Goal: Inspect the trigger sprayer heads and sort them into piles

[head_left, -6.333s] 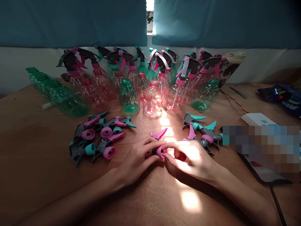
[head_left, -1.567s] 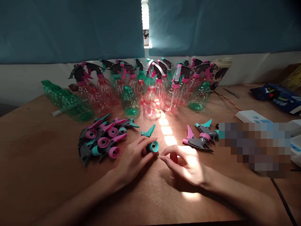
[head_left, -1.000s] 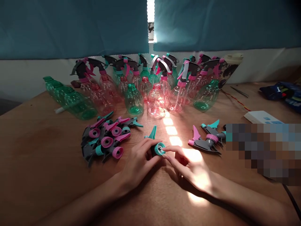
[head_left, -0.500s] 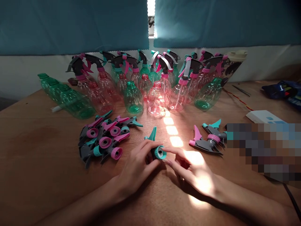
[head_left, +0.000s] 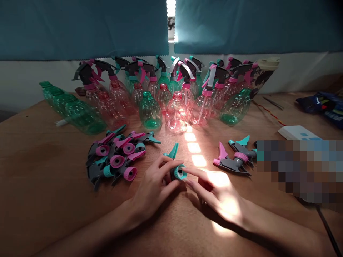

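Note:
My left hand (head_left: 154, 184) is closed around a grey trigger sprayer head (head_left: 180, 172) with a turquoise trigger and collar. The collar's open end faces me and shows a white ring with a dark centre. My right hand (head_left: 217, 192) has its index fingertip and thumb at the right rim of that collar, gripping it lightly; its other fingers are curled beneath. Left of my hands lies a pile of loose trigger sprayer heads (head_left: 117, 161) with pink and turquoise parts. Two more sprayer heads, one with a pink collar (head_left: 241, 157), lie on the right.
Behind my hands stand several capless bottles, among them a green bottle (head_left: 150, 112) and a pink bottle (head_left: 176, 114). Bottles with sprayers fitted (head_left: 206, 103) stand farther back. Green bottles (head_left: 83, 114) lean at left. A white box (head_left: 297, 132) and blue packet (head_left: 318, 103) lie right.
The whole view has shifted slightly, so everything sits a little farther left. My right fingertips have moved slightly on the collar; the left hand keeps its hold.

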Action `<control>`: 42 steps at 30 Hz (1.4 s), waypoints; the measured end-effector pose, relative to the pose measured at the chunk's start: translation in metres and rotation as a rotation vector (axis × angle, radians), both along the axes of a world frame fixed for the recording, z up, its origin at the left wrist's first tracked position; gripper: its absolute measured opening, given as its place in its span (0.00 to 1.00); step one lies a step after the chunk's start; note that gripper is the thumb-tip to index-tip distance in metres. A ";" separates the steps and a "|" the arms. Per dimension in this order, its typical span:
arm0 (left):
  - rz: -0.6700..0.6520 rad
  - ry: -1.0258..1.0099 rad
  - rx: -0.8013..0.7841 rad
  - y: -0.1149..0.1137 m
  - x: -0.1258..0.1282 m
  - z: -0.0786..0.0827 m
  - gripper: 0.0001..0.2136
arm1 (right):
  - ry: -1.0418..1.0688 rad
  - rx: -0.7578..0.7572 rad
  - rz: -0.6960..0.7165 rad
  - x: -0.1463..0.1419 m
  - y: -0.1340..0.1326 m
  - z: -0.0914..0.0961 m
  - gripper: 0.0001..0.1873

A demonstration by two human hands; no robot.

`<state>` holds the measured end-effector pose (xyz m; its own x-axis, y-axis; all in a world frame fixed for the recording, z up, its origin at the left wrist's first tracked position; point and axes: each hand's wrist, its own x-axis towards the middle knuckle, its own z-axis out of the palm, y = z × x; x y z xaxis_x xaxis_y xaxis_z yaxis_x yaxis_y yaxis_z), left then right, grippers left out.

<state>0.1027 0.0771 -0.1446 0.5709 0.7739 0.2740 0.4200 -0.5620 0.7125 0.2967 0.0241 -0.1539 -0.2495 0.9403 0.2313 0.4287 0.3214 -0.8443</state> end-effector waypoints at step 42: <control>-0.083 -0.052 -0.162 0.014 0.024 0.000 0.17 | -0.002 -0.197 -0.045 0.003 0.020 0.005 0.20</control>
